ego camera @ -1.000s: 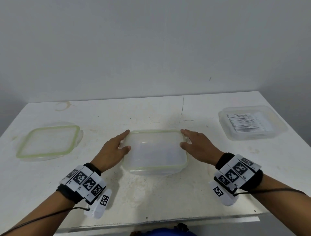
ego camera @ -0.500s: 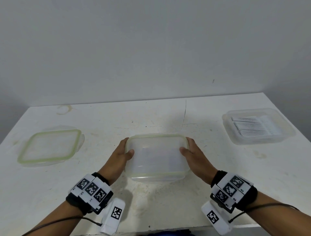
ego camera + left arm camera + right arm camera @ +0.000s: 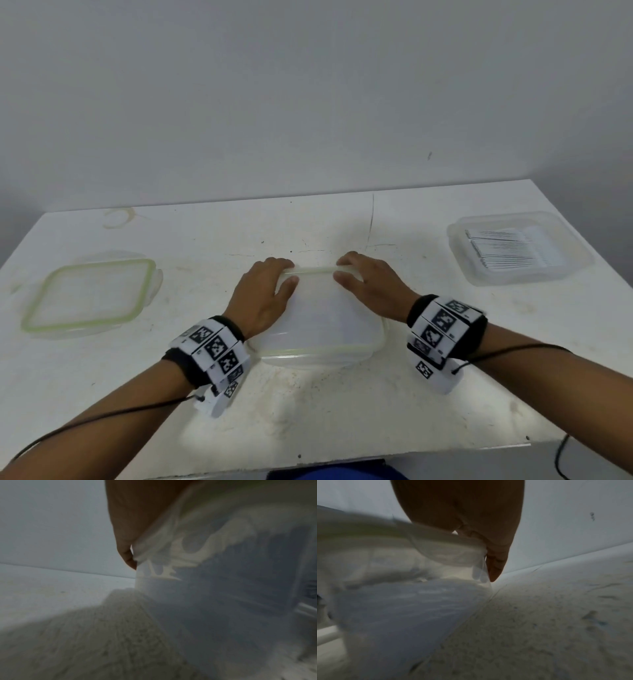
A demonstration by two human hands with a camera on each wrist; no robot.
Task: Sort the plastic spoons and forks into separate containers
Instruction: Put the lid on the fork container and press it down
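A translucent lidded container with a pale green rim sits at the middle of the white table. My left hand and right hand both lie on its lid at the far edge. Their fingers curl down over the far rim and the thumbs rest on top. In the left wrist view my fingertips hang over the container's edge. The right wrist view shows my fingertips against the container's corner. A clear container at the right holds a stack of white plastic cutlery.
A green-rimmed square lid or shallow container lies at the left of the table. The wall runs close behind the table's far edge. Wrist cables trail off both forearms toward the near edge.
Both hands have slid from the container's left and right sides to its far edge, closer together, with fingers now hooked over the far rim.
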